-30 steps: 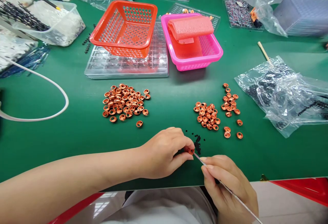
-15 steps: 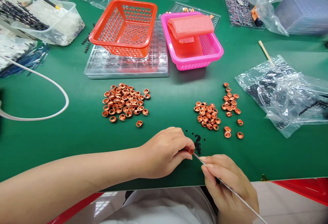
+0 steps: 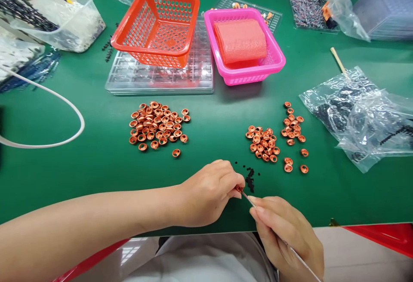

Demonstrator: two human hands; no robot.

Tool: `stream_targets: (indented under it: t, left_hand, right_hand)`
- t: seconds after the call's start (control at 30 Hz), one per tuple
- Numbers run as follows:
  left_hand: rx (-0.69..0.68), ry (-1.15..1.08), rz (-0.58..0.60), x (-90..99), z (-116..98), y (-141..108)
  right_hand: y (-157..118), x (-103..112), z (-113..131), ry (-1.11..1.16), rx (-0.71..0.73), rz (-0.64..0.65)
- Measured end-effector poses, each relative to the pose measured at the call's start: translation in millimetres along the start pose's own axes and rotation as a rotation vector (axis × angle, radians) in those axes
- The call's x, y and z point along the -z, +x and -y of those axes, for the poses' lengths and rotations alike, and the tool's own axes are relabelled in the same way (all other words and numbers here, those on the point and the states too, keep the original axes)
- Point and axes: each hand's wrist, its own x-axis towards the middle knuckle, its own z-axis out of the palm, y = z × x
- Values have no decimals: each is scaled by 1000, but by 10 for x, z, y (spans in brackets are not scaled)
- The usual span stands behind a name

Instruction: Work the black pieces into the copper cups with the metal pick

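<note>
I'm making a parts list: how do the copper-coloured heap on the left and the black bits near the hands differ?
Colour: the copper-coloured heap is shiny orange-brown; the black bits are dark.
Size: the heap's pieces are clearly larger than the black bits.
Place: the heap lies farther from the person; the black bits lie close to the left hand.
Both lie loose on the green table.

"How does the left arm lie?"
"Bare, reaching in from the left edge, wrist nearly straight."
"And the left hand?"
"Back upward, fingers curled into a closed pinch pointing right."
"The right hand?"
"Lower, angled up and left from the bottom edge, its fingers pinched together against the thumb. The two hands sit near each other, apart."
</note>
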Motion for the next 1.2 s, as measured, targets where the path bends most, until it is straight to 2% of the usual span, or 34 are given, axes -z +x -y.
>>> stream_targets:
  t: [0.4, 0.63, 1.03, 1.2]
  left_hand:
    - [-5, 26, 7, -2, -1, 8]
    - [51, -92, 2, 37, -8, 44]
    - [89, -153, 13, 55, 3, 54]
    - [113, -204, 35, 81, 7, 63]
  right_hand:
    - [30, -30, -17, 4, 7, 15]
    - [76, -62, -2, 57, -37, -61]
    - [-39, -89, -1, 120, -127, -108]
    - [-38, -17, -47, 163, -154, -129]
